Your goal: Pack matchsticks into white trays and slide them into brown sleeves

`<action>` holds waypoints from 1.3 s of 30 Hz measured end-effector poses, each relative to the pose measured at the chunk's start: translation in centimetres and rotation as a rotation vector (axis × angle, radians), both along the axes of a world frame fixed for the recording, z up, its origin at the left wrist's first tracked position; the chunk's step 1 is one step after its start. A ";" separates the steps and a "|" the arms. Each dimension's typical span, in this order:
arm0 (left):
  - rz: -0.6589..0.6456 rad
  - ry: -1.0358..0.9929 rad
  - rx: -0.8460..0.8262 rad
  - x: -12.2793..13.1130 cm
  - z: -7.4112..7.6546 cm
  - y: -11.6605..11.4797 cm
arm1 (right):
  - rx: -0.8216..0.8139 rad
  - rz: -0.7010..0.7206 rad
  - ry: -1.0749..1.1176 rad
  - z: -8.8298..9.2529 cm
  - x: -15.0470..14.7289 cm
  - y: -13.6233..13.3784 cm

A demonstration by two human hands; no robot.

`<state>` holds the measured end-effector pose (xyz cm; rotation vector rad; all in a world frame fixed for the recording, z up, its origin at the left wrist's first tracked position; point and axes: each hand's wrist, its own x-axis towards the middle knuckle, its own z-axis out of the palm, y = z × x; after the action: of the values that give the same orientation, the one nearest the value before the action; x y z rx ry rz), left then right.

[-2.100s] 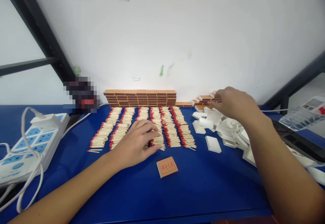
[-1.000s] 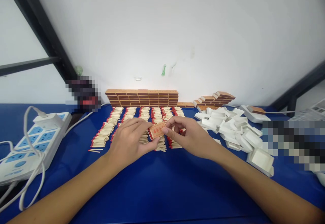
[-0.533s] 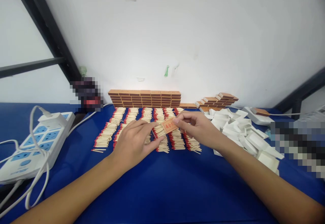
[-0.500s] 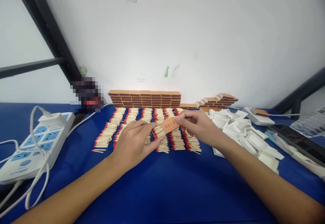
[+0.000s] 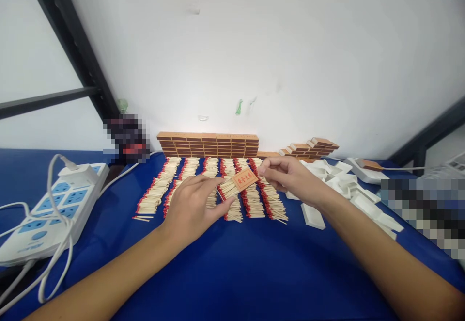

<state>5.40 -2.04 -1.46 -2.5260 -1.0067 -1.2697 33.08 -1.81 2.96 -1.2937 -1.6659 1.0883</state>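
My left hand (image 5: 194,202) grips a partly open matchbox (image 5: 244,179) by its left end, between thumb and fingers. Its orange cover with red lettering sits over the right part. At the left the tray shows, filled with matches (image 5: 227,185), red heads toward my left fingers. Just off the box's right end is my right hand (image 5: 285,178), fingers curled and thumb against the index finger, with nothing visible in them. Beneath and behind both hands lie several rows of loose red-headed matches (image 5: 152,197), partly covered by my left hand.
Stacked matchboxes (image 5: 207,144) line the wall, with a stepped stack (image 5: 308,147) further right. White empty trays (image 5: 358,200) are heaped on the right of the blue table (image 5: 232,267). A power strip (image 5: 54,209) with looping cables stands at the left.
My right hand has come off the matchbox cover, which it was pinching. The cover faces up more squarely. A white tray near my right wrist shows more fully now.
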 end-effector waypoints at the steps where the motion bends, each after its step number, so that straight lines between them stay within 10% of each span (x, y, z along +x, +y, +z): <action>1: 0.010 -0.003 0.002 0.0 0.0 0.0 | 0.005 -0.029 0.010 0.1 0.5 0.3; 39: -0.026 -0.092 -0.082 0.0 0.2 0.2 | -0.099 0.072 0.095 -1.0 -0.2 0.4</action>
<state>5.44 -1.84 -1.24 -2.5702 -1.0687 -1.3913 32.92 -1.36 1.97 -1.2323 -1.6163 1.2694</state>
